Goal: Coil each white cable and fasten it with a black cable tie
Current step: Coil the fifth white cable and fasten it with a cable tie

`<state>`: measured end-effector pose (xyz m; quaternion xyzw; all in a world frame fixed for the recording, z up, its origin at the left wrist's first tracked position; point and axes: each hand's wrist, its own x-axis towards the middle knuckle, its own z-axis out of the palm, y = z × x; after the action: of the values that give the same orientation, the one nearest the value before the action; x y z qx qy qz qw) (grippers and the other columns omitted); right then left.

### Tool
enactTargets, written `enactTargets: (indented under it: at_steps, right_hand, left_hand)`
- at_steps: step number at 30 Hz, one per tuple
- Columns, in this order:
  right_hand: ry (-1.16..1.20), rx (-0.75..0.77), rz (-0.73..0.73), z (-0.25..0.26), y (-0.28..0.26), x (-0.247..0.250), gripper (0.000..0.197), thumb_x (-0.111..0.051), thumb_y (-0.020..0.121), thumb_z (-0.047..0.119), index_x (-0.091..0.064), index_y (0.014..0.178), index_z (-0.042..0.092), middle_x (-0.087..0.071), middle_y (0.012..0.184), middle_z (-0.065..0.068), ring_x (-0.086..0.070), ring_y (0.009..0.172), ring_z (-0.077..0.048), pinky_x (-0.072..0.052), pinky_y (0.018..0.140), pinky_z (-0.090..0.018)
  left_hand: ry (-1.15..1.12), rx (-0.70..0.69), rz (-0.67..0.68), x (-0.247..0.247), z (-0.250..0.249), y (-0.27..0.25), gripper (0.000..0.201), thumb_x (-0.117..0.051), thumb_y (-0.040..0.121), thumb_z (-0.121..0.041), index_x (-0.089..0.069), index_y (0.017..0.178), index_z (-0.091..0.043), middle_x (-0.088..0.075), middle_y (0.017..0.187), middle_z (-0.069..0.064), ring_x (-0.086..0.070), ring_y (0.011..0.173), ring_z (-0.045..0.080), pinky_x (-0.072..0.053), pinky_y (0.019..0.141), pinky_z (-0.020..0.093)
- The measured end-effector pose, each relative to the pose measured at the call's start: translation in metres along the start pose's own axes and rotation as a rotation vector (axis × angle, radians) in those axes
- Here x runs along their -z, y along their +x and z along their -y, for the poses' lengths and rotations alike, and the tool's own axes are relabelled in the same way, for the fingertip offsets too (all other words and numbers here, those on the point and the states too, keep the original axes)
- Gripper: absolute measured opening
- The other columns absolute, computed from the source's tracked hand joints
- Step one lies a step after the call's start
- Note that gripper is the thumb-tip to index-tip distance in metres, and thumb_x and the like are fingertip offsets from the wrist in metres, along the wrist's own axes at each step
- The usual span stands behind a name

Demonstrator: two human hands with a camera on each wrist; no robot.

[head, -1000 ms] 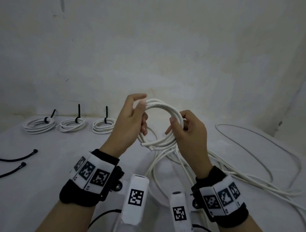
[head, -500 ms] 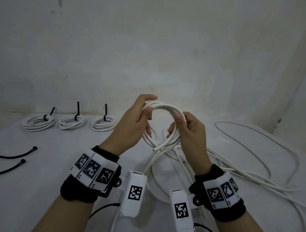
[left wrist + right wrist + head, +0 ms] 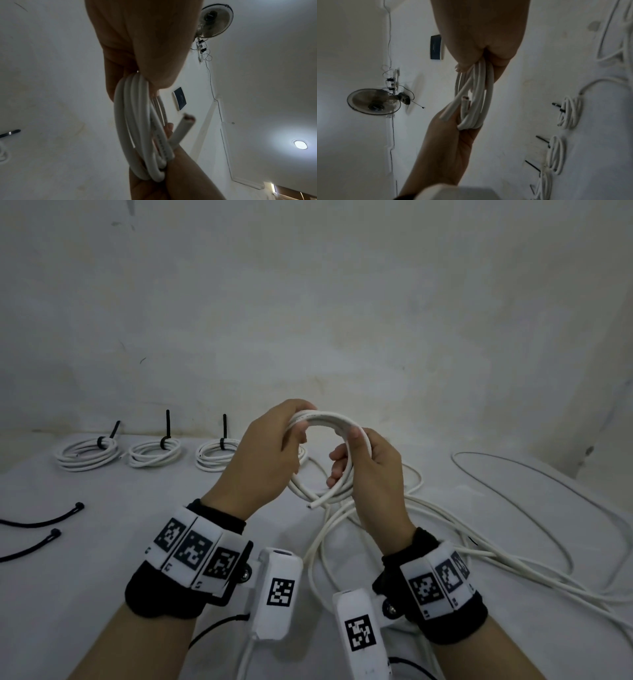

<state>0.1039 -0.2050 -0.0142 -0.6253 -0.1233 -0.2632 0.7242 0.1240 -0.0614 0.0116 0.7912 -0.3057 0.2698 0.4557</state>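
Three tied coils [image 3: 150, 451] rest at the table's [image 3: 102, 542] far edge | fourth coil [image 3: 329, 453] held above it, left hand [image 3: 270, 460] and right hand [image 3: 371, 470] both curled around it, untied | two black cable ties [image 3: 37, 530] unused at left | loose white cables [image 3: 513, 549] likely remain uncoiled at right

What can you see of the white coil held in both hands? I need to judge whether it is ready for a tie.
The white coil is several loops of smooth, round, plastic-looking cable, held upright above the table. The left hand grips its left side, the right hand its right side. One cut end sticks out at the bottom, with a reddish core in the left wrist view. No black tie is around it.
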Motion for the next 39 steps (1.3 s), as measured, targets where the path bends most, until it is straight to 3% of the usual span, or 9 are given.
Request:
enactTargets:
  at_steps: [4,8,14,20,25,29,32,36,39]
  right_hand:
    - [0.212,-0.164,0.030,0.007,0.018,-0.018,0.043,-0.050,0.095,0.037,-0.060,0.098,-0.005,-0.039,0.060,-0.004,-0.035,0.040,-0.009,-0.036,0.039,-0.021]
    - [0.255,-0.337,0.004,0.015,0.032,-0.033,0.051,-0.052,0.089,0.053,-0.060,0.084,0.003,-0.028,0.054,0.002,-0.025,0.039,-0.009,-0.025,0.035,-0.019]
    - [0.139,-0.365,-0.019,0.017,0.037,-0.034,0.053,-0.056,0.087,0.056,-0.055,0.069,0.005,-0.027,0.048,0.002,-0.024,0.037,-0.011,-0.023,0.037,-0.020]
    - [0.199,-0.410,0.000,0.021,0.032,-0.040,0.054,-0.052,0.089,0.057,-0.045,0.062,0.010,-0.030,0.047,0.000,-0.029,0.037,-0.013,-0.030,0.039,-0.021]
    - [0.313,-0.485,0.055,0.022,0.029,-0.045,0.053,-0.051,0.090,0.054,-0.037,0.058,0.014,-0.021,0.045,0.003,-0.021,0.034,-0.010,-0.021,0.034,-0.016]
    - [0.355,-0.568,0.091,0.012,0.023,-0.054,0.052,-0.048,0.092,0.053,-0.033,0.059,0.016,-0.019,0.043,0.005,-0.019,0.032,-0.008,-0.018,0.033,-0.014]
    - [0.382,-0.615,0.104,0.004,0.018,-0.059,0.052,-0.048,0.093,0.052,-0.031,0.059,0.017,-0.019,0.042,0.005,-0.018,0.031,-0.008,-0.017,0.032,-0.013]
    - [0.391,-0.630,0.121,-0.001,0.017,-0.060,0.052,-0.047,0.093,0.053,-0.031,0.060,0.017,-0.020,0.041,0.005,-0.019,0.030,-0.007,-0.017,0.032,-0.012]
    - [0.390,-0.624,0.138,-0.003,0.018,-0.061,0.051,-0.046,0.092,0.054,-0.031,0.060,0.017,-0.020,0.040,0.006,-0.019,0.029,-0.007,-0.017,0.032,-0.012]
  left_hand:
    - [-0.029,0.052,-0.051,0.006,0.010,0.003,0.021,-0.037,0.101,-0.014,-0.054,0.113,-0.020,-0.051,0.076,-0.003,-0.054,0.059,0.016,-0.046,0.053,0.024]
    - [-0.127,0.101,-0.122,0.005,0.016,0.004,0.022,-0.036,0.101,-0.010,-0.053,0.113,-0.018,-0.047,0.069,0.000,-0.050,0.055,0.014,-0.046,0.050,0.023]
    - [-0.287,0.160,-0.109,0.006,0.016,0.006,0.020,-0.037,0.101,-0.011,-0.054,0.108,-0.019,-0.045,0.069,-0.002,-0.050,0.049,0.008,-0.043,0.050,0.016]
    - [-0.255,0.151,-0.154,0.010,0.009,0.006,0.021,-0.037,0.102,-0.013,-0.054,0.113,-0.019,-0.045,0.068,-0.005,-0.048,0.051,0.009,-0.048,0.053,0.024]
    - [-0.250,0.165,-0.116,0.022,0.002,0.001,0.019,-0.037,0.101,-0.011,-0.053,0.111,-0.015,-0.046,0.065,-0.001,-0.047,0.048,0.009,-0.045,0.051,0.024]
    - [-0.224,0.299,0.022,0.040,0.002,-0.007,0.023,-0.036,0.102,-0.020,-0.051,0.117,-0.010,-0.052,0.079,0.001,-0.055,0.054,0.010,-0.048,0.055,0.023]
    - [-0.147,0.493,0.149,0.068,0.016,-0.010,0.037,-0.033,0.101,-0.038,-0.051,0.124,-0.015,-0.058,0.094,0.001,-0.060,0.079,0.014,-0.052,0.080,0.030]
    - [0.149,0.681,0.119,0.136,0.074,-0.009,0.031,-0.040,0.100,-0.032,-0.058,0.111,-0.009,-0.060,0.095,0.008,-0.057,0.073,0.014,-0.043,0.064,0.022]
    - [0.498,0.793,0.191,0.192,0.126,-0.025,0.022,-0.051,0.096,-0.019,-0.065,0.091,-0.003,-0.065,0.087,0.015,-0.065,0.083,0.031,-0.046,0.066,0.026]
